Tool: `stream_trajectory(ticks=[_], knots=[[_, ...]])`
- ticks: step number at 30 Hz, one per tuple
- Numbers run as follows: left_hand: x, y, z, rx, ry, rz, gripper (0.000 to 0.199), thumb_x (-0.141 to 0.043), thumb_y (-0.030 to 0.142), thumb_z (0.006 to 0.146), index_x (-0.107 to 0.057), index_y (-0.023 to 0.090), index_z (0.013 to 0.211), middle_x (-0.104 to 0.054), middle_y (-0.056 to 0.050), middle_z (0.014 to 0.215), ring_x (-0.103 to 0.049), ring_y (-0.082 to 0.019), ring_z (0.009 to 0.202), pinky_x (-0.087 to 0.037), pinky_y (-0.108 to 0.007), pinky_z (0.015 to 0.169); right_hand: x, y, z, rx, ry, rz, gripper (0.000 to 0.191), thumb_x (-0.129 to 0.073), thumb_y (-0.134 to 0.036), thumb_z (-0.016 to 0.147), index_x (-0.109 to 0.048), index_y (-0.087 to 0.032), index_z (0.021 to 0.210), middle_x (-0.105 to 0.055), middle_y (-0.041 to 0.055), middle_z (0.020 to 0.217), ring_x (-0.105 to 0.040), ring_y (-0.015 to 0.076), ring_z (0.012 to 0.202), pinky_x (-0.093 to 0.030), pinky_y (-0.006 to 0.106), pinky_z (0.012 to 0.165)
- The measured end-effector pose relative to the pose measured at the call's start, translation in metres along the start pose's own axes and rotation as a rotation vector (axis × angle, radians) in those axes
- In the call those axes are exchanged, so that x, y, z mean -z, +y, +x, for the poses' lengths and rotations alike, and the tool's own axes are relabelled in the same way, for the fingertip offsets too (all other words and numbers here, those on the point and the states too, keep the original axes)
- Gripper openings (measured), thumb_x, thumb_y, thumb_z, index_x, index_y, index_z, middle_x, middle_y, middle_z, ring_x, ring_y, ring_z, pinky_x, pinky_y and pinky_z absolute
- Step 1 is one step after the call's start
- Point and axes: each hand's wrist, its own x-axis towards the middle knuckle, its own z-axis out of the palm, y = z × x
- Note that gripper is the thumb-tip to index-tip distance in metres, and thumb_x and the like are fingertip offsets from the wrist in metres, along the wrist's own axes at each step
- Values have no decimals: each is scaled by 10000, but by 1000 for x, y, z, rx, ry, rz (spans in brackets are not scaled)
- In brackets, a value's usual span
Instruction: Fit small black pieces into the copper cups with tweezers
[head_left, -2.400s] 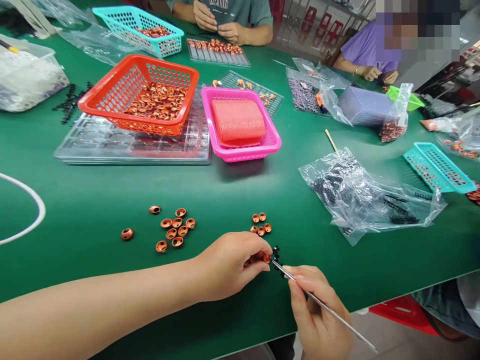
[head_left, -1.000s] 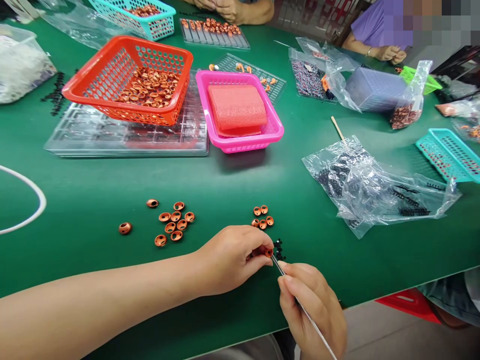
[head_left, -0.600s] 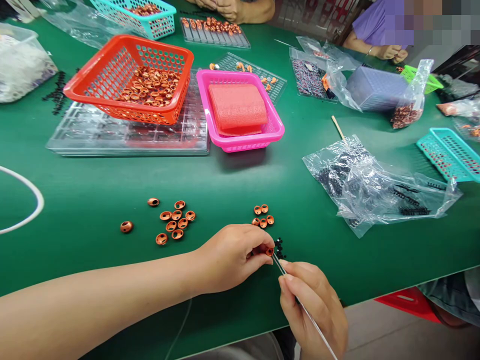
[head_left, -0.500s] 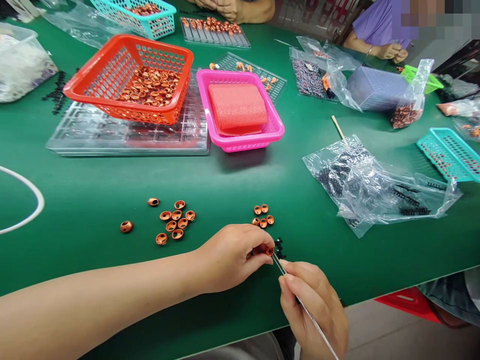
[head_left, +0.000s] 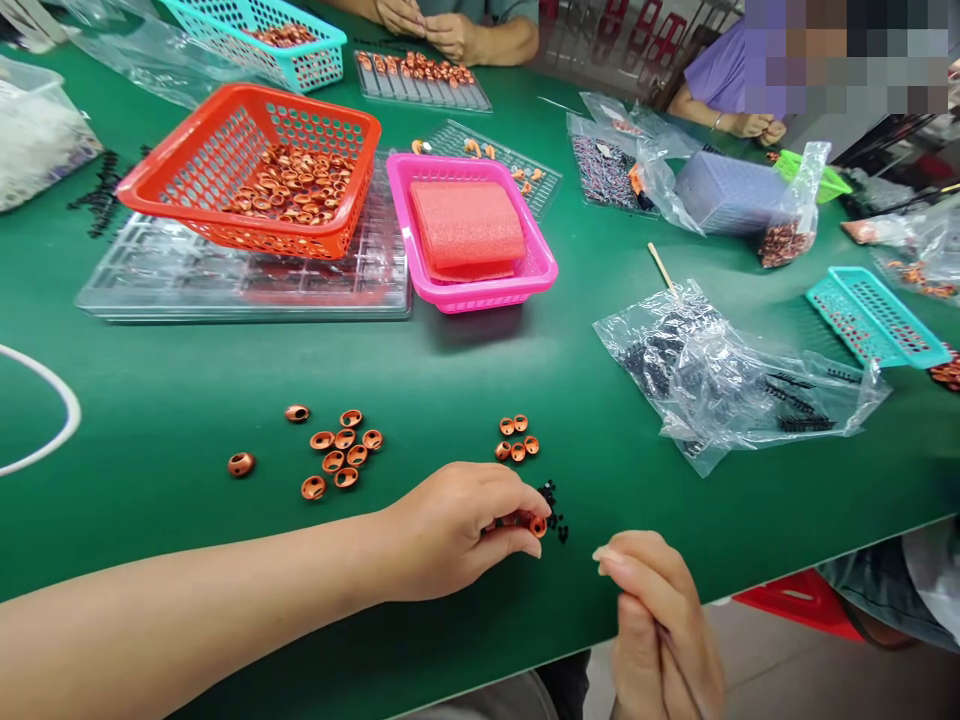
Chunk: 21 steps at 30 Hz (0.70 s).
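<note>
My left hand point(head_left: 465, 525) holds a small copper-coloured ring piece point(head_left: 538, 526) between thumb and fingertips, close above the green table. Beside it lie tiny black parts point(head_left: 552, 500). To the right, my right hand point(head_left: 664, 620) is closed round the tweezers point(head_left: 684, 672), whose shaft shows only partly below the fingers; their tips are not visible. Just beyond my left hand sits a small group of copper pieces point(head_left: 518, 451). Larger copper cups point(head_left: 345, 439) lie in a loose cluster to the left, with a separate one point(head_left: 241, 464) farther left.
An orange basket point(head_left: 247, 222) of copper pieces stands on clear trays point(head_left: 247, 305). Next to it is a pink basket point(head_left: 480, 297) with red foam. A plastic bag point(head_left: 720, 370) of black parts lies right. Other people's hands point(head_left: 450, 35) show across the table.
My right hand has moved right and down, away from the copper piece, and the tweezers have left it. My left hand still holds the piece. The whole view has shifted slightly.
</note>
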Motion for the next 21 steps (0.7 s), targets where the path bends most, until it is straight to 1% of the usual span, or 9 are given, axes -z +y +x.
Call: stream_trajectory(ticks=[2,3,5,8,11,14,21], knots=[[0,1,0,-32,-24,-5,93,-625,196,925,-634,143,1000,-712,-35,842,-619,-132,731,-479,-215,700,0,4,1,12,-119,10,319,-520,-67,905,-599,-185,1190,-635,68,947,-620,160,810,-539,297,654],[1,1,0,-41,-38,-7,86,-612,192,932,-629,146,1002,-714,-37,849,-619,-135,736,-481,-218,703,-2,7,1,45,-161,12,331,-560,-60,888,-602,-192,1189,-640,53,916,-605,147,770,-527,289,644],[1,3,0,-51,-62,-9,79,-588,183,944,-624,150,1006,-713,-42,855,-618,-138,739,-482,-222,703,-6,12,2,114,-210,-4,338,-614,-51,863,-610,-194,1169,-650,37,870,-579,136,730,-505,284,631],[2,4,0,-58,-92,-8,78,-571,193,957,-623,153,998,-706,-48,855,-614,-140,732,-476,-223,682,-10,18,3,187,-270,-47,316,-620,-50,862,-617,-176,1152,-673,40,863,-572,135,718,-492,288,624],[2,5,0,-70,-98,-7,89,-562,219,968,-625,164,997,-697,-45,834,-609,-143,721,-469,-223,662,-10,20,4,217,-301,-81,296,-603,-52,875,-619,-168,1147,-693,40,870,-590,136,723,-504,292,636],[1,4,0,-88,-101,-4,89,-558,197,965,-627,151,998,-683,-44,805,-604,-146,720,-469,-225,659,-9,21,4,251,-317,-112,265,-600,-80,895,-625,-160,1146,-705,45,875,-603,147,751,-522,306,666],[1,5,-1,-73,-144,-13,110,-543,165,961,-634,144,1020,-684,-42,803,-610,-151,733,-475,-224,674,-10,25,-1,297,-331,-103,290,-578,-106,918,-610,-135,1205,-711,74,935,-611,170,798,-530,333,681]])
